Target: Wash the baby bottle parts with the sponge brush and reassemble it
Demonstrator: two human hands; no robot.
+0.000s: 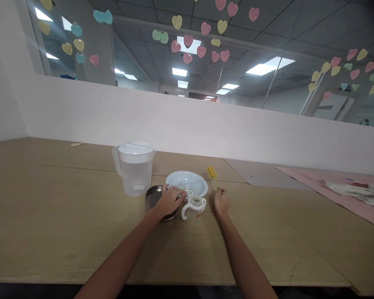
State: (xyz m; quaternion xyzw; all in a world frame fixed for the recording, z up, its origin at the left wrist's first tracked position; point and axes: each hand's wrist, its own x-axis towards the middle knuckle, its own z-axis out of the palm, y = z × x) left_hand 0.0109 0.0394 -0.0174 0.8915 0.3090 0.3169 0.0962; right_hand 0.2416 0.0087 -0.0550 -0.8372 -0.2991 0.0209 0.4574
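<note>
A small clear bottle with white handles (193,206) stands on the bench, about midway along its width and nearer the near edge than the far one, between the two hands. Just behind it sits a pale blue bowl (187,183), and to its left a dark metal dish (153,197) lies flat. A clear jug with a white lid (134,168) stands upright just beyond the dish, towards the far edge. A yellow brush (212,172) lies beside the bowl on its right.

The bench (65,216) is light wood-grain, with a grey mat (258,174) and a pink sheet (330,187) towards its far right corner, and crumpled wrapping (355,189) on the pink. A low white partition runs along the far edge; above it, glass carries paper hearts (205,29) in pink, yellow and green, and ceiling lights show behind.

The left hand (170,200) reaches forward, palm down over the dish's right side, its fingers curled onto a small pale piece (183,194) at the bowl's near rim; whether they pinch it is unclear. The right hand (222,201) rests on the bench just right of the bottle, fingers loosely curled, holding nothing that can be made out.
</note>
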